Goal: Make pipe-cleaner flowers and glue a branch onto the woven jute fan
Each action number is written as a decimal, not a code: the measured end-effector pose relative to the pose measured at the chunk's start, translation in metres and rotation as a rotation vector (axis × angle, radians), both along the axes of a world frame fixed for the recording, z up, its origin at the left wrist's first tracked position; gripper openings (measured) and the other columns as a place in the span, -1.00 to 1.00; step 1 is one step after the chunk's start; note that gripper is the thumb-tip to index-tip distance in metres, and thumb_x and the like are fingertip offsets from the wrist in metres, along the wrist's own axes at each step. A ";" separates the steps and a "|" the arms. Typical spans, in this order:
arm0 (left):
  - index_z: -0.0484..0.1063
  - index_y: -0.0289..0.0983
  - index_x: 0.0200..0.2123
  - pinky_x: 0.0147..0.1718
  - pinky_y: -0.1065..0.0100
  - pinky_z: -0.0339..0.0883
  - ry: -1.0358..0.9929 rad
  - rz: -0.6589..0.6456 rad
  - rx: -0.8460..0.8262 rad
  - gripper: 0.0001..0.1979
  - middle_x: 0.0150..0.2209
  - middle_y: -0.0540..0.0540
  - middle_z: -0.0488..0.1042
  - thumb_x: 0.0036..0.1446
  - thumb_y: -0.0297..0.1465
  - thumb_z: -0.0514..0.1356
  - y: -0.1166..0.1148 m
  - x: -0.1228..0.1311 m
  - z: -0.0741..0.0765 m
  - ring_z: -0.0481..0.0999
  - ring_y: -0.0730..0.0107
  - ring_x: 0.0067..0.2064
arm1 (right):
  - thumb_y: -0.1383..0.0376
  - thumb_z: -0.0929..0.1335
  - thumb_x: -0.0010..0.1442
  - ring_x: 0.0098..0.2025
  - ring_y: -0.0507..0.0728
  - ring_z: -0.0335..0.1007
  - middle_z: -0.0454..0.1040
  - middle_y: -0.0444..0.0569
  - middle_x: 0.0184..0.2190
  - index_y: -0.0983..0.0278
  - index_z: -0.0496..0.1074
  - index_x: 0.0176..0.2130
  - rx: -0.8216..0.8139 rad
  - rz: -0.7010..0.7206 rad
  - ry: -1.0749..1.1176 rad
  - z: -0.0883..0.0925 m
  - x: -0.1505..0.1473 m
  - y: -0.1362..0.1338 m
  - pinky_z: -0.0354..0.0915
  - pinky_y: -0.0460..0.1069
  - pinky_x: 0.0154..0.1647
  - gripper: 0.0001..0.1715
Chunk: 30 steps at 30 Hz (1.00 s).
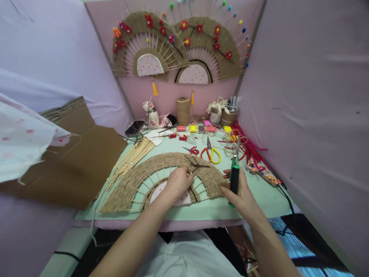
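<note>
A woven twine fan lies flat on the table in front of me, its wooden ribs spread around a dotted white half-round centre. My left hand is over the middle of the fan, thumb and fingers closed at the lower end of a dark branching twig, which rests across the woven band. My right hand is wrapped round green-and-black garden snips with the metal blades pointing up, beside the fan's right end. Scissors with red and yellow handles and small red-handled scissors lie beyond the fan.
Wooden sticks lie left of the fan, near a large cardboard sheet. At the back stand a twine spool and a pot. Pink-red pipe cleaners lie right. Two decorated fans hang on the wall.
</note>
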<state>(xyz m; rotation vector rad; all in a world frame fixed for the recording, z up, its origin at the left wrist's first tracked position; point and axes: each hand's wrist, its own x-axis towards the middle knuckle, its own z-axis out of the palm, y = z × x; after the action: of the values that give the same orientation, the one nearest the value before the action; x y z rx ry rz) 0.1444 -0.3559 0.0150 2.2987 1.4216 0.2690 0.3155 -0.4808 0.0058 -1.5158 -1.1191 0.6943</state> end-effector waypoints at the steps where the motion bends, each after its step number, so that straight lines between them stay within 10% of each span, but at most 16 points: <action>1: 0.49 -0.30 -0.34 -0.28 0.29 0.25 0.017 0.013 -0.004 -0.73 -0.36 -0.21 0.54 0.11 -0.24 0.10 0.002 0.005 -0.002 0.49 0.17 -0.26 | 0.10 0.35 0.02 0.03 0.21 0.26 0.29 0.10 -0.01 0.22 -0.05 0.21 -0.004 0.009 -0.005 -0.001 0.001 -0.002 0.26 0.15 0.02 -0.14; 20: 0.52 -0.28 -0.41 -0.41 0.39 0.12 -0.262 -0.014 -0.045 -0.77 -0.51 -0.03 0.51 0.08 -0.30 0.11 0.019 -0.002 -0.004 0.38 0.40 -0.44 | 0.14 0.36 -0.04 -0.01 0.25 0.30 0.39 0.06 -0.04 0.25 0.14 0.21 -0.301 0.401 0.106 0.011 0.019 -0.034 0.24 0.12 0.02 -0.15; 30: 0.42 -0.30 -0.59 -0.49 0.40 0.07 -0.362 -0.022 -0.181 -0.73 -0.59 0.02 0.42 0.05 -0.28 0.11 0.023 -0.005 -0.010 0.28 0.47 -0.54 | 0.19 0.33 0.02 -0.16 0.15 0.30 0.44 -0.10 -0.29 0.25 0.45 -0.23 -0.504 0.532 0.253 0.012 0.014 -0.038 0.20 0.04 -0.07 -0.70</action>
<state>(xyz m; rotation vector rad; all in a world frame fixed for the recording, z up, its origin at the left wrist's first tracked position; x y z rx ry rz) 0.1395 -0.3324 0.0048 1.9959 1.1854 0.4998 0.3293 -0.5185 0.0182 -1.4798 -1.2141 1.5838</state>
